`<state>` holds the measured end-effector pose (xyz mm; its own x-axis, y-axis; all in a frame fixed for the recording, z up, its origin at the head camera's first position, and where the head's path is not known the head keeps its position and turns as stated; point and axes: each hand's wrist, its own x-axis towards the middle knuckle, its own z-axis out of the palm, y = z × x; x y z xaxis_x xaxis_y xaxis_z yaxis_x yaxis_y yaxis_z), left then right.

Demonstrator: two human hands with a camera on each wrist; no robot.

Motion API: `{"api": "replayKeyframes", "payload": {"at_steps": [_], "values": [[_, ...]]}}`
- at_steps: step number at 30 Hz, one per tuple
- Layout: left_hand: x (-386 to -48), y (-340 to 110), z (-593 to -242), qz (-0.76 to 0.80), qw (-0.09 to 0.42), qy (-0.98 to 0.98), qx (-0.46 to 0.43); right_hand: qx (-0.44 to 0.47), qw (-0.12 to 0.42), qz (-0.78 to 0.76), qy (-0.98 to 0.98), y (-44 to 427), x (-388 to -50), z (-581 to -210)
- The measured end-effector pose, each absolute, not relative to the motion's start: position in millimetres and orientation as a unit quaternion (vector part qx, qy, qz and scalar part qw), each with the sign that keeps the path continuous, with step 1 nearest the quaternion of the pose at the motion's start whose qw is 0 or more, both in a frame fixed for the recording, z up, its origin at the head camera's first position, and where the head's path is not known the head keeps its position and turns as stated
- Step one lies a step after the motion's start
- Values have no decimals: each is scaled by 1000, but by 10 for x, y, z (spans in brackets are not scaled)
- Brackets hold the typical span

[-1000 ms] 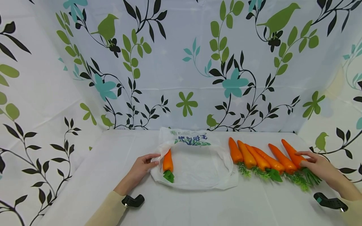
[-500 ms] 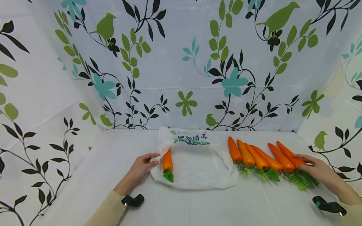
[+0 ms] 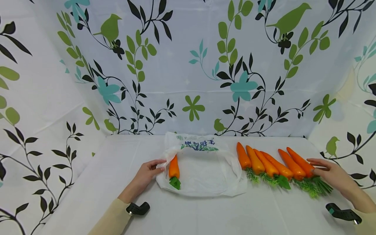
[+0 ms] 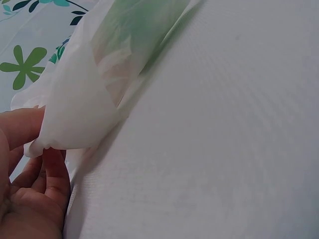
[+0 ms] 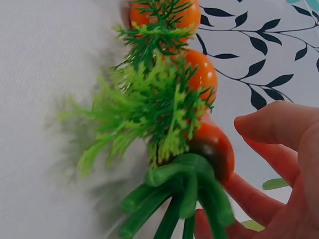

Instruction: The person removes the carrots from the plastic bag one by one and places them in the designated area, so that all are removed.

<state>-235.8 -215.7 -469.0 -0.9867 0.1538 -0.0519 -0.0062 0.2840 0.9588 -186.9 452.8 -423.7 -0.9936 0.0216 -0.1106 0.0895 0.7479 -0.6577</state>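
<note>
In the head view my left hand (image 3: 149,173) is at the left rim of a white plastic bag (image 3: 205,173) printed with blue and green. The left wrist view shows the thumb and fingers (image 4: 56,174) pinching the film of the bag. A single orange carrot (image 3: 174,168) with a green leafy top lies in the bag's mouth on the left. On the right, my right hand (image 3: 330,173) is beside the rightmost carrot (image 3: 300,161), its thumb and fingers spread apart. Whether a fingertip still touches that carrot I cannot tell. Its thick green stems (image 5: 184,189) point towards me.
Several more carrots (image 3: 267,162) lie side by side between the bag and my right hand, tips away from me, with leafy green tops (image 3: 308,186). A white cloth (image 3: 211,215) covers the table. Behind it hangs a patterned curtain (image 3: 188,65).
The rightmost carrot has shifted left against its neighbour under my right hand. That hand has since loosened and drawn slightly right. My left hand and the bag stay in place.
</note>
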Motion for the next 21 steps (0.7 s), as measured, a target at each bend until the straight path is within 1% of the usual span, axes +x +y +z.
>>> {"api": "replayKeyframes", "payload": {"at_steps": [9, 16, 21], "values": [[-2356, -2157, -4682, 600, 68, 796, 46, 15, 3, -323, 946, 4319, -1830, -4048], [-2352, -2157, -4683, 595, 67, 800, 41, -26, -38, -309, 950, 3988, -1825, -3945], [-2362, -2158, -4694, 589, 67, 805, 41, -58, -52, -308, 948, 3706, -1843, -3902]]}}
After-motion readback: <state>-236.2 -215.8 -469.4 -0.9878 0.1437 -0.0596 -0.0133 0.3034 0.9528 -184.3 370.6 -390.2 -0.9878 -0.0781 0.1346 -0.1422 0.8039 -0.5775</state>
